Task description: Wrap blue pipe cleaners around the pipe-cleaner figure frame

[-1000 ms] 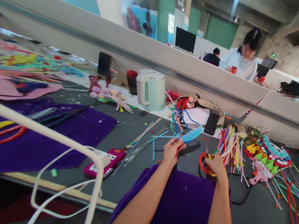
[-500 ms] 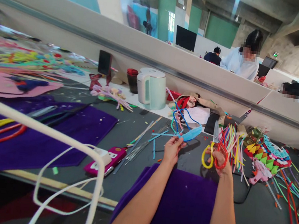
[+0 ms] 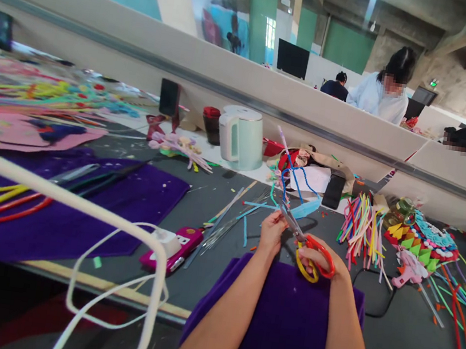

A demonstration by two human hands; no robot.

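Observation:
Near the centre, my left hand point(image 3: 272, 232) is closed on a blue fuzzy craft piece point(image 3: 306, 209), with thin blue stems point(image 3: 295, 177) rising from it. My right hand point(image 3: 318, 261) grips scissors point(image 3: 309, 249) by their red and yellow handles. The scissor blades point up and left and reach the blue piece beside my left fingertips; whether they are parted is hard to tell. A folded purple cloth point(image 3: 291, 315) lies beneath my forearms.
A white kettle point(image 3: 242, 138) stands behind. Stem bundle point(image 3: 361, 230), pink glue gun point(image 3: 409, 271) and colourful craft piece point(image 3: 423, 241) lie right. Larger scissors point(image 3: 16, 202) rest on purple cloth at left. White cable point(image 3: 108, 324) crosses the front left. People sit beyond the partition point(image 3: 229, 76).
My right hand has brought the scissors left and turned the blades from upright toward my left hand and the blue piece. The view has shifted slightly.

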